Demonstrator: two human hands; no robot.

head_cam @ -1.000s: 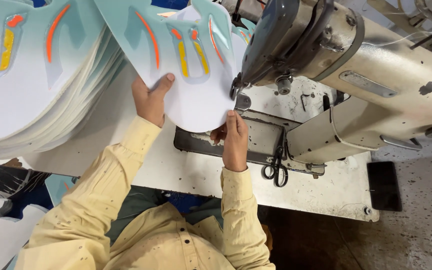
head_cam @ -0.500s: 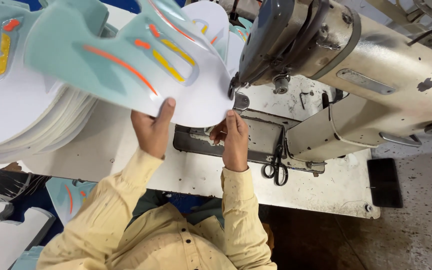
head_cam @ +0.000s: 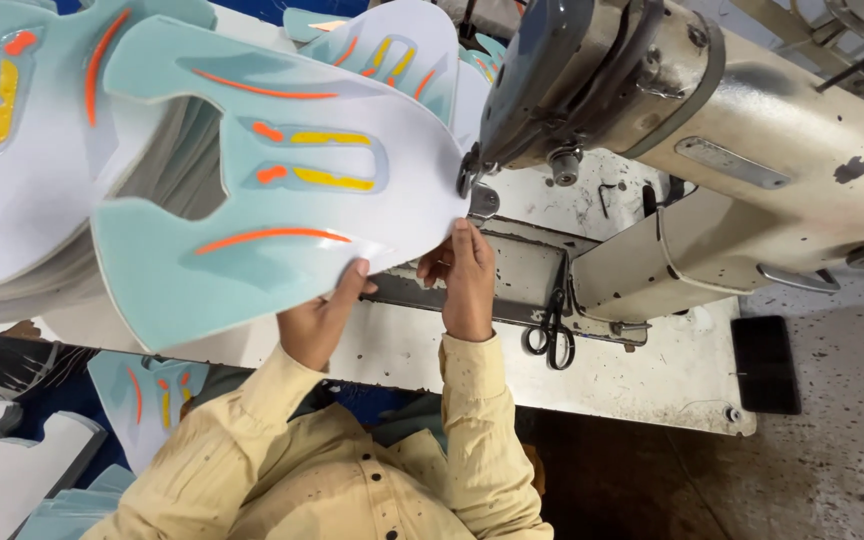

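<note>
Landmark: the sewing machine head, cream and grey, standing on the bench; every place below is given from it.
Piece in hand: a shoe upper panel, white with mint-green overlays and orange and yellow stripes, lies flat to the left of the machine head, its rounded white edge tucked right under the needle area.
What changed: over the last second the panel has swung round; the two green wings, which pointed away from the person, now point left and back toward the person, while the rounded edge has stayed at the needle.
What that means: judging by this, the panel is being pivoted about the needle so the seam follows its curved edge.
Left hand: below and left of the machine head, thumb on top of the panel's lower edge, the other fingers underneath; its grip pinches the panel.
Right hand: just below the needle area, fingers curled and pressing the panel's edge near the machine bed; whether it pinches or only presses I cannot tell.
Nearby: black scissors lie below the machine head; a stack of like panels sits far left.
Hidden: the needle and presser foot are covered by the machine head and the panel; any stitching line is too fine to make out.
Cut off: the stack and the machine's right end run out of frame.
</note>
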